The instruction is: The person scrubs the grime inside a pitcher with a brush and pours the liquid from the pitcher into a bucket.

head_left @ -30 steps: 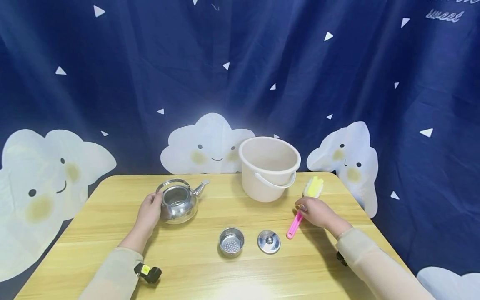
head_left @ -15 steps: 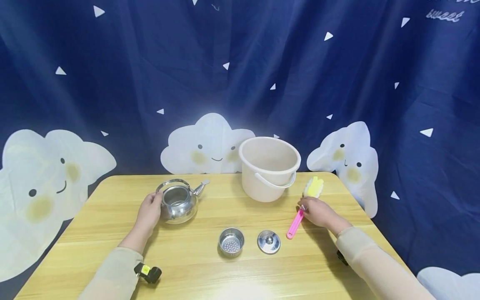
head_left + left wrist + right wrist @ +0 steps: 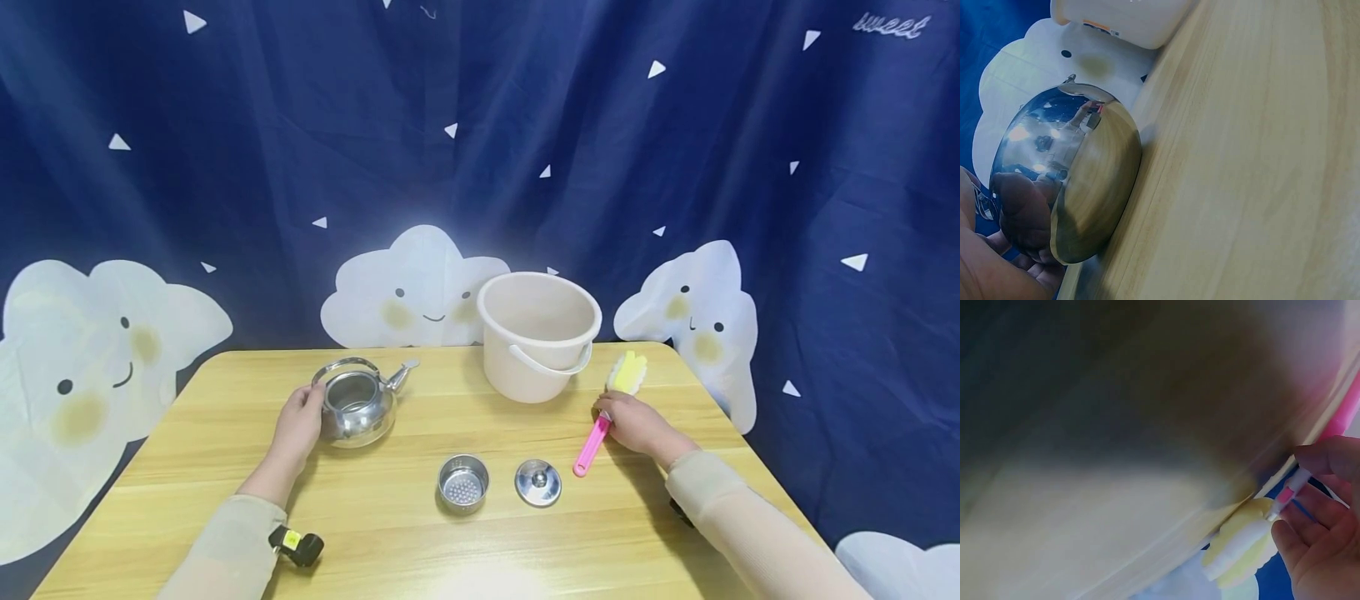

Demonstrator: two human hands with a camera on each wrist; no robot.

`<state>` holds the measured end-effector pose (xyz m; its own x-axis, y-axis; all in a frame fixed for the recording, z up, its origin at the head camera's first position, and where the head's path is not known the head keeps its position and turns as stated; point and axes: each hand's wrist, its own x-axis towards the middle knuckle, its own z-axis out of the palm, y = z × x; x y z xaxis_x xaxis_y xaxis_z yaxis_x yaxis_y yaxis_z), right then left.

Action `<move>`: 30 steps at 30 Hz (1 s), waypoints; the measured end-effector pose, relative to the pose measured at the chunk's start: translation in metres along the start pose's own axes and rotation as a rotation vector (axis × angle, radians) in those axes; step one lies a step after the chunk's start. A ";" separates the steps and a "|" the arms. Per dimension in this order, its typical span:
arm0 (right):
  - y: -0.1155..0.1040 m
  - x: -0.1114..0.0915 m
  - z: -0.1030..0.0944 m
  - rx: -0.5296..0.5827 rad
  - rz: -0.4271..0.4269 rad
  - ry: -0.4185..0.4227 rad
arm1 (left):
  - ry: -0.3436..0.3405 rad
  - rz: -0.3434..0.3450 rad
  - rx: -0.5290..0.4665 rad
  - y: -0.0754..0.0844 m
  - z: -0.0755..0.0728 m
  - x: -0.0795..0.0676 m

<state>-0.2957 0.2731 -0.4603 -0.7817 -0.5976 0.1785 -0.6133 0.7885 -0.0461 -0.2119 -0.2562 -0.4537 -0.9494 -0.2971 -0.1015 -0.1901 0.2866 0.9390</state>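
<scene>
A shiny steel kettle [image 3: 358,421] stands lidless on the left of the table, its spout toward the back right. My left hand [image 3: 300,418] grips its near-left side by the foot of the arched handle; the left wrist view shows fingers against the rounded body [image 3: 1072,181]. On the right lies a sponge brush with a yellow-and-white head [image 3: 627,373] and a pink handle [image 3: 590,448]. My right hand [image 3: 636,421] pinches it just below the head, thumb and fingers on the neck in the right wrist view [image 3: 1286,494].
A cream bucket [image 3: 525,371] with its bail hanging down stands at the back. Nearer the front are a small perforated steel strainer [image 3: 462,485] and a round knobbed lid [image 3: 537,483]. A blue curtain with clouds [image 3: 420,287] hangs behind the wooden table [image 3: 390,550].
My right fingers have shifted slightly on the neck of the brush. The left hand and the kettle have stayed in place.
</scene>
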 end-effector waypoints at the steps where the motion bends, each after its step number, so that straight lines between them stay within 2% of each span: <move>1: -0.001 0.000 0.000 -0.013 -0.004 0.002 | 0.001 0.000 0.000 0.000 0.000 0.000; 8: -0.005 0.001 0.004 -0.131 -0.045 0.008 | 0.009 0.008 -0.003 0.000 0.000 0.001; 17: -0.006 0.003 0.010 -0.241 -0.078 -0.037 | 0.006 0.007 -0.008 -0.003 0.000 0.002; 21: -0.007 0.004 0.010 -0.262 -0.082 -0.039 | -0.001 0.004 -0.006 -0.003 0.000 0.002; 30: -0.010 0.005 0.006 -0.230 -0.057 -0.064 | -0.005 0.006 0.001 -0.003 0.000 0.003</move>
<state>-0.2944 0.2612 -0.4646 -0.7569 -0.6439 0.1119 -0.6201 0.7616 0.1885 -0.2138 -0.2584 -0.4568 -0.9516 -0.2914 -0.0975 -0.1847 0.2891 0.9393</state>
